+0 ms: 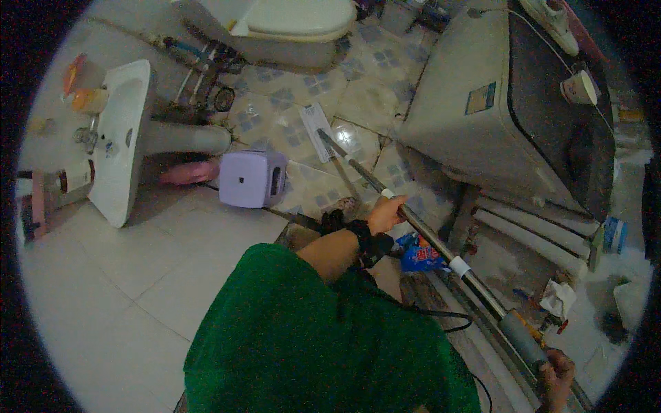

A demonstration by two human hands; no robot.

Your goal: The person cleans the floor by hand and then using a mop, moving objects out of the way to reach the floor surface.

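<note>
A flat mop (pixel 317 132) with a long metal pole rests its head on the tiled floor in the upper middle. Around the middle of the pole (pixel 428 232), just below a white collar, my left hand (pixel 386 213) is closed. My right hand (pixel 556 372) grips the pole's grey sleeve near the lower right. The pole runs diagonally between my hands, with a second white collar on it. A strap and a dark device are on my left wrist. Behind the pole, near my left hand, lies a blue packet (pixel 421 254).
A lilac plastic stool (pixel 250 178) stands beside the pedestal washbasin (pixel 122 139) and a pink basin (pixel 191 171). The toilet (pixel 302 20) is at the top. A washing machine (pixel 454 98) bearing a paper cup (pixel 578 89) stands at the right. Pipes and a valve are lower right.
</note>
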